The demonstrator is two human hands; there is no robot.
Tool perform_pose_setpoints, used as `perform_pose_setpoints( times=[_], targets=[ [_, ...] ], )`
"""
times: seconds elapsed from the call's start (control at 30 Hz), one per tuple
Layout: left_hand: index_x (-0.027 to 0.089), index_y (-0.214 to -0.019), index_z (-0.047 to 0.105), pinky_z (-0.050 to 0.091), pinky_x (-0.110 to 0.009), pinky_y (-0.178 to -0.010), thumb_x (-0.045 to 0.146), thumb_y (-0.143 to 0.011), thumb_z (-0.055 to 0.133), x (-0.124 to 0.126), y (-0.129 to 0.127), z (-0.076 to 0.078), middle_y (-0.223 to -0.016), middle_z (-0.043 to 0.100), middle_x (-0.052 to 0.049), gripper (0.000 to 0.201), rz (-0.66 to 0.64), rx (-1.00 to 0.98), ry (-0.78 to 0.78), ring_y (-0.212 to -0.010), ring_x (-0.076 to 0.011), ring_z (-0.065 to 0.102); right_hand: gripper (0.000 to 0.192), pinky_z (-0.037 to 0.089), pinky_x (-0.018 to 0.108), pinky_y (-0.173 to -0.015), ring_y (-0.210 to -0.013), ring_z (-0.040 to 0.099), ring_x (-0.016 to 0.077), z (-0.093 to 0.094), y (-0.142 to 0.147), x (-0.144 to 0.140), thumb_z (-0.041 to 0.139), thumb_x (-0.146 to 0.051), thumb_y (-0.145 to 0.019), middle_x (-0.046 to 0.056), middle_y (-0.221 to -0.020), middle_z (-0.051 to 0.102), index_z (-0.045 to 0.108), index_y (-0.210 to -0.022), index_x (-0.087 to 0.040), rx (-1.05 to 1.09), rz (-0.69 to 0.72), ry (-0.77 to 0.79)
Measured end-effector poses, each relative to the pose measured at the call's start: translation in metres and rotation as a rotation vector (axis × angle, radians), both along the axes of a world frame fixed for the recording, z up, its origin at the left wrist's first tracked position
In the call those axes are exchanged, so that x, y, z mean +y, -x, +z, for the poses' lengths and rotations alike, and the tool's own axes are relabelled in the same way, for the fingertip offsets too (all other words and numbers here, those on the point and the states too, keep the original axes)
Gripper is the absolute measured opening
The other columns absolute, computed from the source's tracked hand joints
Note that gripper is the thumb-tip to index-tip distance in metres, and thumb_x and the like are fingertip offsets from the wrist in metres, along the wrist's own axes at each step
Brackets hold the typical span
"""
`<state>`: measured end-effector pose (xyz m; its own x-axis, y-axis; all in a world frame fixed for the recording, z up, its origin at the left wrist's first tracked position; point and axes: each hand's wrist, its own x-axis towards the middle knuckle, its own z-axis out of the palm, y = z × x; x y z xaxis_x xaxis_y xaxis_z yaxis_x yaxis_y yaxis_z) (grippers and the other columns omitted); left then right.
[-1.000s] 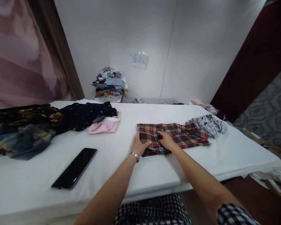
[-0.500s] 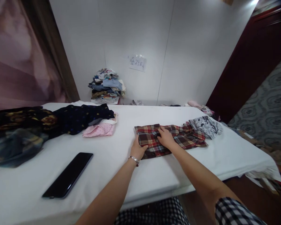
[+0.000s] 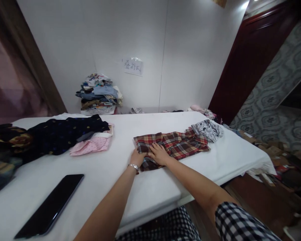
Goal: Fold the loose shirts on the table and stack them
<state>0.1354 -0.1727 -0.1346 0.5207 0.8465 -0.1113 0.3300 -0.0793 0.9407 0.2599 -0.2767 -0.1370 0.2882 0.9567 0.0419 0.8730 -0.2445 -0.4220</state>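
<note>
Both hands have slid toward the near left corner of the red plaid shirt (image 3: 174,144) on the white table (image 3: 150,187). Left hand (image 3: 137,158) grips its edge; right hand (image 3: 160,154) presses flat, fingers spread, on the fabric.

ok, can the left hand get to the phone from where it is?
Probably yes. The left hand rests on the near left edge of the plaid shirt; the phone lies flat on the white table to its left and nearer the person, with only bare cloth between them.
</note>
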Motion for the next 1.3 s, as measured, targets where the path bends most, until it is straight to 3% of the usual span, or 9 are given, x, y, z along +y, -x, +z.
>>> perform_pose_setpoints(
  times=[0.2, 0.33, 0.43, 0.57, 0.73, 0.8, 0.93, 1.1, 1.3],
  targets=[
    [0.018, -0.122, 0.053, 0.052, -0.027, -0.066, 0.015, -0.060, 0.066, 0.013, 0.044, 0.040, -0.088, 0.071, -0.004, 0.063, 0.079, -0.238, 0.038, -0.075, -0.0179, 0.067, 0.062, 0.013, 0.044, -0.115, -0.141, 0.019, 0.0201, 0.020, 0.042, 0.013, 0.038, -0.056, -0.090, 0.003, -0.152, 0.027, 0.031, -0.145, -0.027, 0.489, 0.056, -0.217],
    [0.018, -0.127, 0.050, 0.050, -0.025, -0.055, 0.014, -0.057, 0.068, 0.022, 0.092, 0.061, -0.075, 0.069, -0.001, 0.072, 0.138, -0.223, 0.032, -0.059, -0.0155, 0.064, 0.064, 0.020, 0.040, -0.114, -0.136, 0.033, 0.0183, 0.020, 0.071, 0.025, 0.049, -0.059, -0.084, -0.001, -0.147, 0.037, 0.038, -0.141, -0.030, 0.987, 0.022, -0.298],
    [0.017, -0.127, 0.049, 0.051, -0.025, -0.055, 0.013, -0.060, 0.068, 0.017, 0.104, 0.067, -0.075, 0.069, -0.001, 0.070, 0.143, -0.208, 0.101, -0.058, -0.0148, 0.064, 0.059, 0.025, 0.039, -0.112, -0.133, 0.038, 0.0190, 0.019, 0.081, 0.031, 0.055, -0.054, -0.082, 0.000, -0.144, 0.043, 0.048, -0.134, -0.027, 1.273, 0.006, -0.331],
    [0.017, -0.131, 0.043, 0.053, -0.026, -0.060, 0.015, -0.067, 0.066, -0.009, 0.071, 0.083, -0.084, 0.069, -0.004, 0.068, 0.056, -0.279, 0.156, -0.063, -0.0137, 0.065, 0.053, 0.040, 0.040, -0.102, -0.115, 0.056, 0.0210, 0.032, 0.073, 0.029, 0.042, -0.057, -0.087, 0.002, -0.127, 0.060, 0.054, -0.126, -0.025, 1.463, 0.138, -0.349],
    [0.019, -0.130, 0.044, 0.054, -0.028, -0.063, 0.030, -0.078, 0.063, -0.044, 0.005, 0.110, -0.112, 0.063, -0.011, 0.056, -0.277, -0.396, 0.238, -0.071, -0.0135, 0.066, 0.068, 0.049, 0.041, -0.088, -0.099, 0.063, 0.0252, 0.045, 0.005, -0.010, 0.024, -0.065, -0.087, 0.010, -0.113, 0.067, 0.055, -0.124, -0.017, 1.304, -0.063, -0.366],
    [0.017, -0.124, 0.050, 0.054, -0.028, -0.062, 0.035, -0.078, 0.064, -0.042, -0.008, 0.106, -0.114, 0.061, -0.012, 0.051, -0.340, -0.368, 0.221, -0.072, -0.0144, 0.066, 0.072, 0.048, 0.043, -0.089, -0.103, 0.062, 0.0261, 0.040, -0.028, -0.040, 0.019, -0.066, -0.087, 0.011, -0.119, 0.064, 0.049, -0.130, -0.017, 1.248, -0.138, -0.366],
    [0.015, -0.112, 0.058, 0.052, -0.026, -0.066, 0.038, -0.074, 0.067, -0.012, -0.010, 0.068, -0.112, 0.064, -0.011, 0.045, -0.151, -0.181, 0.133, -0.087, -0.0187, 0.064, 0.075, 0.047, 0.047, -0.090, -0.110, 0.060, 0.0264, 0.021, -0.068, -0.088, 0.016, -0.069, -0.085, 0.012, -0.128, 0.058, 0.039, -0.138, -0.020, 1.124, -0.332, -0.274],
    [0.015, -0.108, 0.059, 0.053, -0.032, -0.071, 0.041, -0.069, 0.070, 0.012, 0.000, 0.028, -0.123, 0.059, -0.015, 0.047, -0.053, 0.000, 0.203, -0.106, -0.0268, 0.059, 0.066, 0.048, 0.042, -0.093, -0.108, 0.062, 0.0234, 0.016, -0.051, -0.088, 0.059, -0.039, -0.078, 0.008, -0.125, 0.061, 0.039, -0.139, -0.022, 1.178, -0.417, -0.344],
    [0.016, -0.114, 0.056, 0.055, -0.033, -0.069, 0.050, -0.074, 0.065, 0.010, -0.004, 0.026, -0.121, 0.062, -0.015, 0.053, -0.133, 0.045, 0.248, -0.093, -0.0231, 0.065, 0.072, 0.047, 0.041, -0.097, -0.103, 0.063, 0.0211, 0.011, -0.029, -0.083, 0.065, -0.017, -0.065, 0.002, -0.115, 0.067, 0.046, -0.135, -0.025, 1.154, -0.368, -0.480]
  ],
)
